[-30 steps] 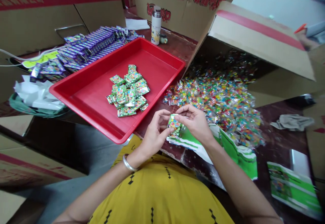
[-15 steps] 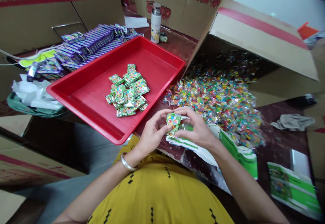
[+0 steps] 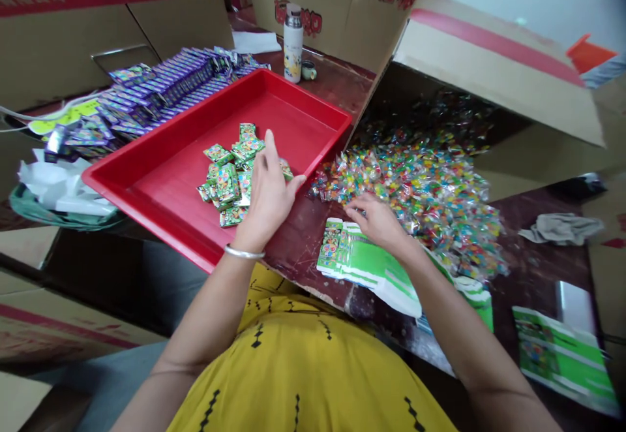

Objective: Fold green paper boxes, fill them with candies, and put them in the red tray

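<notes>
My left hand (image 3: 271, 194), with a silver bangle at the wrist, is over the right side of the red tray (image 3: 313, 109). Its fingers are stretched out and the thumb stands apart. A small green candy box (image 3: 286, 169) shows between thumb and fingers, partly covered. Beside it lies a heap of similar green boxes (image 3: 227, 184). My right hand (image 3: 376, 220) is at the near edge of a pile of clear packets of colourful candies (image 3: 415, 177). Its fingers are loosely bent and apart, with nothing visible in them. Just below lies a stack of flat green cartons (image 3: 362, 256).
Rows of purple boxes (image 3: 166, 86) stand behind the tray. A white flask (image 3: 293, 47) and a small cup (image 3: 308, 70) are at the back. The candies spill from a tipped cardboard box (image 3: 489, 60). A grey cloth (image 3: 562, 230) and a green printed bag (image 3: 562, 354) lie at right.
My left hand has gone from in front of me up and left over the tray, taking the green box there. My right hand has left the box and moved slightly up, toward the candy packets.
</notes>
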Motion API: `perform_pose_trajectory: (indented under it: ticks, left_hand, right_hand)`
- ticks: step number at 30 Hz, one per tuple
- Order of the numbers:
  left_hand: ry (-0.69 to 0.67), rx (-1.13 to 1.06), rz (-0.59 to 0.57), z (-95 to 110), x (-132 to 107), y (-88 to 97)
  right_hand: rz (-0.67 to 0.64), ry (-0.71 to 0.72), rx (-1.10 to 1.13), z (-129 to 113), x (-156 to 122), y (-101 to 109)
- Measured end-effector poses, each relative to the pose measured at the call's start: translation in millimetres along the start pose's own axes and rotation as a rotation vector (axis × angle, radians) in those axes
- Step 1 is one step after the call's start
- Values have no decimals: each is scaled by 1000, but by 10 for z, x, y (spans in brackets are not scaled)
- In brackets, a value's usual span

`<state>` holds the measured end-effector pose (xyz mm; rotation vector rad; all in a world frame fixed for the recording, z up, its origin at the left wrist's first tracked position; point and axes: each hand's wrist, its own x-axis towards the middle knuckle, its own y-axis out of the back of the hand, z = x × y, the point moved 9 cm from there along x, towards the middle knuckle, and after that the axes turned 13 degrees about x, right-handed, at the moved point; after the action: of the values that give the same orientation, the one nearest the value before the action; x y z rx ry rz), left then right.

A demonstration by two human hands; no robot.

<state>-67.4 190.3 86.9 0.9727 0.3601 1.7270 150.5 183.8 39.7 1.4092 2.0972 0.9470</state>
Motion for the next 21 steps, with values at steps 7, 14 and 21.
perform_pose_trajectory:
  ticks: [7,14,21]
  left_hand:
    - [-247,80,-492,316,-1171,-692]
    - [-127,81,-564,98,-1437,-867]
    - [-139,57,-582,108,-1485,-893]
  right_hand:
    - [-77,-9,-235,23,-74,-382]
    - [-8,59,-168,-78,-162,-362]
    - [38,244,-250,-259,-347,-356]
